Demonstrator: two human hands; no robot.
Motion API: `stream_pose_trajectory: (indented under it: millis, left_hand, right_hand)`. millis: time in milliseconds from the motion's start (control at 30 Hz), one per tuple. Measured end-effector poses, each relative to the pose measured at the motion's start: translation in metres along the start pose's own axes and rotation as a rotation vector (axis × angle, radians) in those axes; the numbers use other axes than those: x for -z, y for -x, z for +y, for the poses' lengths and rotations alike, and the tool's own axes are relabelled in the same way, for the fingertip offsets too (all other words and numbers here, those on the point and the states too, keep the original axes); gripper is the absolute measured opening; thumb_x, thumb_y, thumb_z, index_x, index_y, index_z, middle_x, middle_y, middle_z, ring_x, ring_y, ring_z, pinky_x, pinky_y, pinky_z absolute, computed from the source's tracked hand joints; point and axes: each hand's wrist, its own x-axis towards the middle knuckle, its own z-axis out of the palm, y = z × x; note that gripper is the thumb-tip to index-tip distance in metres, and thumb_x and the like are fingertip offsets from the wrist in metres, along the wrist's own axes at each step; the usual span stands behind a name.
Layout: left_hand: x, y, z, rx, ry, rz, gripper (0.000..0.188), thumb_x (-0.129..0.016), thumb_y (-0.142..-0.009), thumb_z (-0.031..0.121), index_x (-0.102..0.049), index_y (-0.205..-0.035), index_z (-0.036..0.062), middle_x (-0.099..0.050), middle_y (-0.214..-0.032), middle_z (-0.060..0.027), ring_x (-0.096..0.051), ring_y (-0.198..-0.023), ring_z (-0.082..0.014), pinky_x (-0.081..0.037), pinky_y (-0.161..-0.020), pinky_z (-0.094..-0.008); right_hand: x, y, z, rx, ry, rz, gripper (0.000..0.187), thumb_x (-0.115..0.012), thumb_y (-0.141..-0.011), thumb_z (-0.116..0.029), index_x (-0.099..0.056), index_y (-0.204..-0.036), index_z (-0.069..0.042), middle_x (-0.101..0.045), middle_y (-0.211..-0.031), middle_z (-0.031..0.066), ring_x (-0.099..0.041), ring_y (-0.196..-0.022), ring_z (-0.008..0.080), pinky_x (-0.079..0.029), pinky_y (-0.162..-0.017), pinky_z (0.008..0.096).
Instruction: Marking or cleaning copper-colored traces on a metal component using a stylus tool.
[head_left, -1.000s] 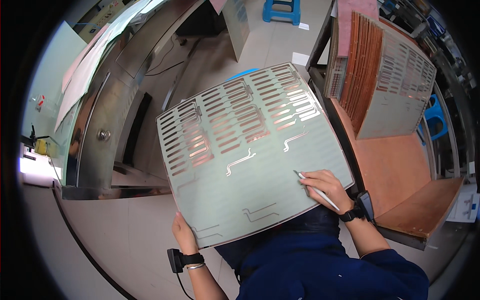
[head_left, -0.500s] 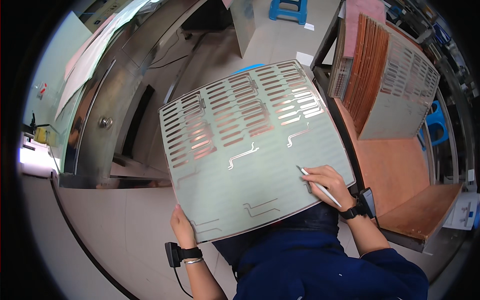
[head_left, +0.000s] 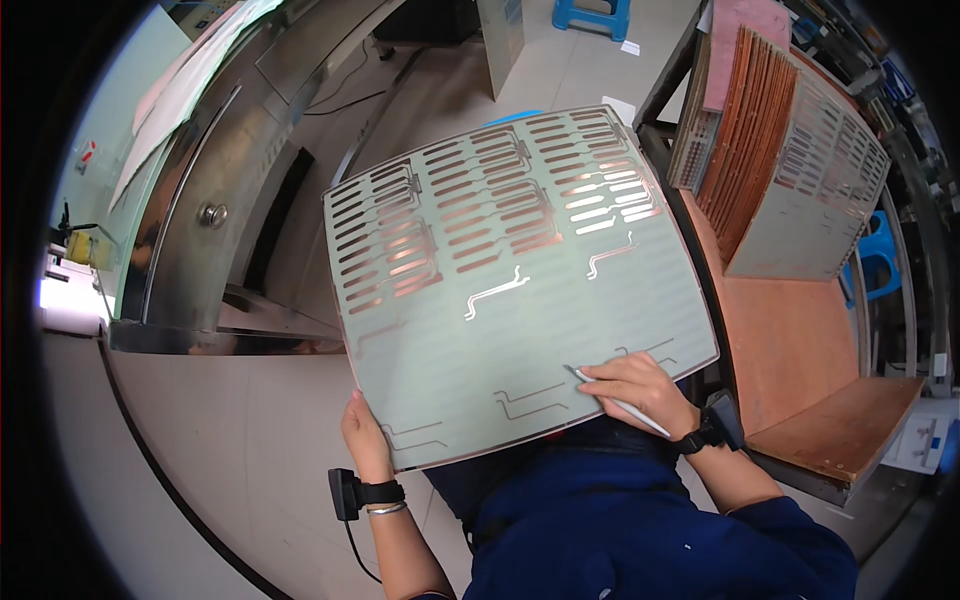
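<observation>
A large pale-green circuit board panel [head_left: 480, 350] with copper-coloured traces slants across my lap. My left hand [head_left: 366, 437] grips its near left corner, with the thumb on top and the other fingers hidden beneath. Over the near right part of the panel, my right hand [head_left: 640, 395] holds a slim craft knife [head_left: 640, 417] like a pen. Its handle is white, and its dark, narrow tip points to the upper left at the board's surface. Whether the tip touches cannot be made out. Thin trace lines [head_left: 530, 402] lie just left of that hand.
To the right, a brown wooden stand [head_left: 790, 330] holds a tight row of upright copper-edged panels [head_left: 745, 150]. A metal cabinet [head_left: 215, 215] with a round knob stands on the left. Blue stools [head_left: 592, 15] are at the back and right. Both wrists wear black strapped devices.
My right hand has slid left and nearer to me across the panel with the knife. My left hand keeps the same corner. The panel sits slightly higher and further right in view.
</observation>
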Motion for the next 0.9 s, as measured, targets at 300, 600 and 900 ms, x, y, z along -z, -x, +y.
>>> stream_pose_trajectory:
  millis: [300,600,900]
  left_hand:
    - [-0.001,0.000,0.001,-0.007,-0.019,0.012,0.045,-0.041,-0.104,0.031,-0.060,-0.088,-0.0066,-0.060,-0.078,-0.0033,-0.048,-0.073,-0.0099,-0.043,-0.070,-0.0269]
    - [0.001,0.000,0.001,-0.003,-0.023,0.021,0.043,-0.041,-0.104,0.029,-0.061,-0.100,-0.0095,-0.064,-0.088,-0.0067,-0.053,-0.082,-0.0120,-0.044,-0.078,-0.0271]
    - [0.003,-0.003,-0.006,-0.001,-0.037,-0.024,0.045,-0.039,-0.104,0.031,-0.062,-0.100,-0.0086,-0.065,-0.091,-0.0081,-0.055,-0.084,-0.0127,-0.045,-0.079,-0.0281]
  right_hand:
    - [-0.004,0.003,-0.004,-0.005,0.051,0.039,0.035,-0.072,-0.069,0.002,-0.070,-0.102,-0.012,-0.068,-0.110,0.0018,-0.063,-0.090,0.0167,-0.044,-0.079,0.0300]
    - [-0.002,0.013,-0.027,0.089,-0.066,-0.070,0.038,-0.074,-0.069,-0.002,-0.069,-0.106,-0.013,-0.066,-0.116,0.0016,-0.062,-0.093,0.0168,-0.043,-0.082,0.0293]
    - [-0.017,0.014,-0.028,0.068,-0.016,-0.065,0.040,-0.072,-0.072,-0.005,-0.066,-0.111,-0.012,-0.063,-0.122,0.0027,-0.061,-0.098,0.0160,-0.043,-0.082,0.0301]
